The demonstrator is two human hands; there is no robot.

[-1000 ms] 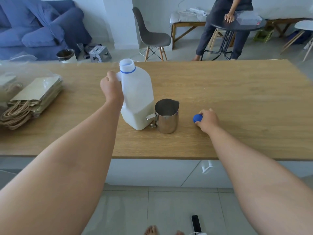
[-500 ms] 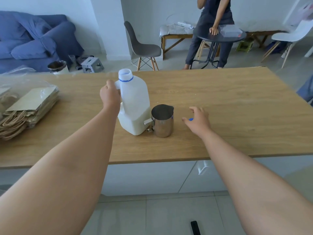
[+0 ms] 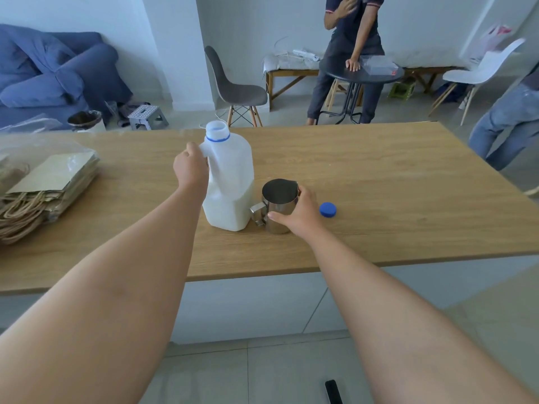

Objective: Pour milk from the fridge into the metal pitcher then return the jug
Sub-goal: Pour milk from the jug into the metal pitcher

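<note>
White walls [image 3: 163,39] are enclosing a pale tiled floor [image 3: 262,371]. A blue sofa [image 3: 55,74] is sitting far left, a grey chair [image 3: 233,86] near a wooden bench [image 3: 294,75], a round black table [image 3: 361,75] beside it, and a white chair [image 3: 481,71] at right.

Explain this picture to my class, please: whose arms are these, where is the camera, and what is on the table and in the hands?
No machine here: a person wears a camera on the head, looking down at their own bare arms. The left hand has a grip on the handle of an uncapped milk jug standing on the wooden table. The right hand wraps around a metal pitcher beside it. The jug's blue cap lies loose to the right. Paper bags sit far left.
</note>
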